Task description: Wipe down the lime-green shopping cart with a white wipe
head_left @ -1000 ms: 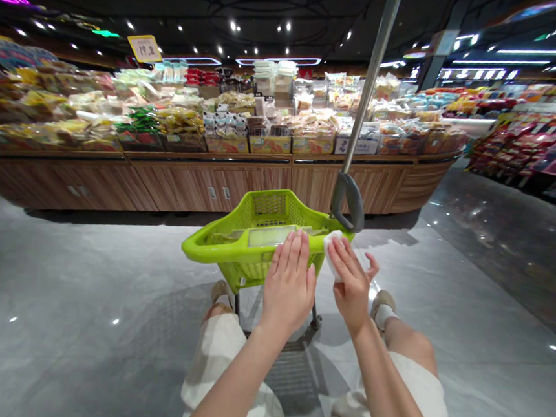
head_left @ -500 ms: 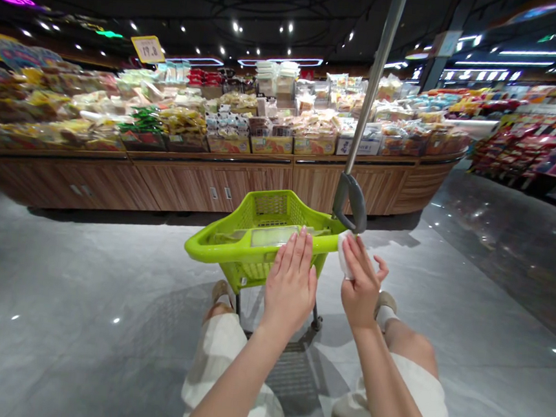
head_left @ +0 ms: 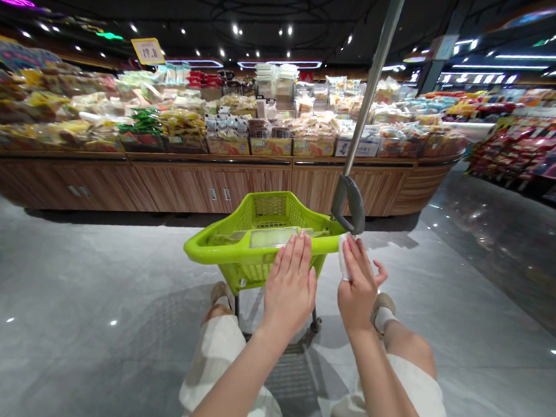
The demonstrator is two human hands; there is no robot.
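Left hand (head_left: 290,287) flat on the lime-green cart basket (head_left: 216,248), right hand (head_left: 361,287) apart, pinching a white wipe (head_left: 345,258); cart pole (head_left: 367,112) at 1 o'clock, snack-heaped counter (head_left: 212,186) at 12 o'clock.

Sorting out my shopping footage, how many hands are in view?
2: the left hand lies flat on the lime-green basket's rim; the right hand pinches a white tissue beside it.

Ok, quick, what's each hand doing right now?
Left hand: open, lying flat against the rim of the lime-green shopping basket.
Right hand: closed, holding a white tissue.
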